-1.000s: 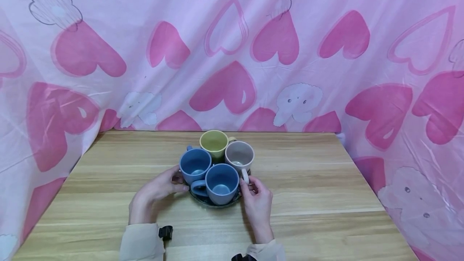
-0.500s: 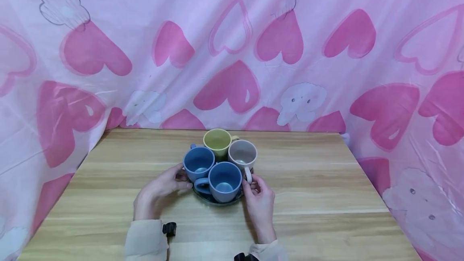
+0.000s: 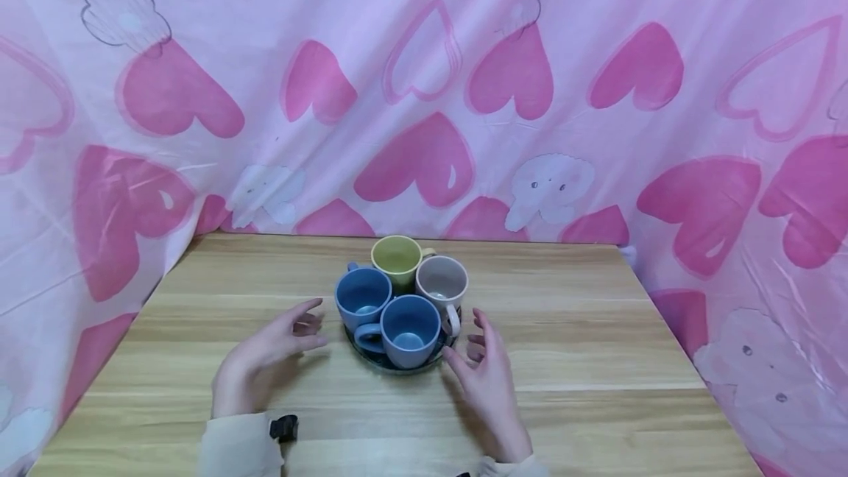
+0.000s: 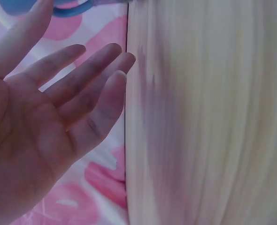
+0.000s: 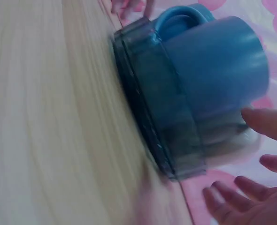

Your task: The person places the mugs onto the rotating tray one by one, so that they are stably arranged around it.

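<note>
On a dark glassy round tray (image 3: pixel 391 368) stand a front blue mug (image 3: pixel 411 333), a left blue mug (image 3: pixel 361 297), a green mug (image 3: pixel 397 256) and a pale pinkish-white mug (image 3: pixel 442 282). My left hand (image 3: pixel 268 344) is just left of the tray, apart from it, fingers loosely spread around nothing; the left wrist view shows its palm (image 4: pixel 40 126) bare. To the right of the tray is my right hand (image 3: pixel 486 377), its fingers parted and the thumb near the rim. The right wrist view shows the tray's raised clear wall (image 5: pixel 162 93) with a gap before my fingertips (image 5: pixel 218 201).
The wooden table (image 3: pixel 583 330) extends around the tray on all sides. Behind it and along both sides hangs a pink cloth (image 3: pixel 411 94) printed with hearts. Black straps (image 3: pixel 283 428) sit at the sleeve cuffs.
Both hands have let go of the tray and drawn outward, the left to the left and the right to the right. Tray and mugs stay where they were on the table.
</note>
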`<state>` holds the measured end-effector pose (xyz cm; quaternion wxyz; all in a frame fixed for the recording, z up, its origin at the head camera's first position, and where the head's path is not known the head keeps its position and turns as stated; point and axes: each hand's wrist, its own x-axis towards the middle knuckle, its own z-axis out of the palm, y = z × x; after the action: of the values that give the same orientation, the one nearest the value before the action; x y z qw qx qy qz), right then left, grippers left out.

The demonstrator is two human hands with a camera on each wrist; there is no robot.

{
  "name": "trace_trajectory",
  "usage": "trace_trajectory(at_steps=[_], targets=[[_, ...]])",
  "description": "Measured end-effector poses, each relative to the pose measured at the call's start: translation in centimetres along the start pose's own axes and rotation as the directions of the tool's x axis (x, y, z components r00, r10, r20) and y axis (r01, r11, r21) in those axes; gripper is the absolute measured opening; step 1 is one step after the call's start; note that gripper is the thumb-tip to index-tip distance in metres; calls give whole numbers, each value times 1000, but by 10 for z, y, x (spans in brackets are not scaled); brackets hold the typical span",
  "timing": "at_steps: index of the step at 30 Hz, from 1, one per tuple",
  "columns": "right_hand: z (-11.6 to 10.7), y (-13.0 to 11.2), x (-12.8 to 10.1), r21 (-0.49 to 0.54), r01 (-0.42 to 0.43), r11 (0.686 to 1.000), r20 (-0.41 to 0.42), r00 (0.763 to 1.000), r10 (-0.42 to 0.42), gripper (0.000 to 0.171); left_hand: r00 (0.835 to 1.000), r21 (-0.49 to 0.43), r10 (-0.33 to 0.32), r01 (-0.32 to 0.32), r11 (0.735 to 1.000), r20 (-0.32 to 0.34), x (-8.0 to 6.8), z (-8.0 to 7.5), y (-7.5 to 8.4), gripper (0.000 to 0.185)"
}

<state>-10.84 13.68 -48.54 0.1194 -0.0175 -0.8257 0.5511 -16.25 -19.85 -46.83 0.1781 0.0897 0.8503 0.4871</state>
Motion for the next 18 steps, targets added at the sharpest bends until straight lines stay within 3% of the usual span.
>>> trace_trajectory(at_steps=[4,10,18], targets=[[-17,-4,-2,-98,32,995,32,999,-29,73,1000,45,-5,6,999,-19,-9,-4,-2,74],[-44,-5,-5,-133,124,983,27,992,-122,61,999,108,6,-2,994,-38,-20,-3,-3,66],[-79,0,-2,-241,273,932,-5,959,-282,52,992,196,5,20,980,-126,-33,0,-6,69]])
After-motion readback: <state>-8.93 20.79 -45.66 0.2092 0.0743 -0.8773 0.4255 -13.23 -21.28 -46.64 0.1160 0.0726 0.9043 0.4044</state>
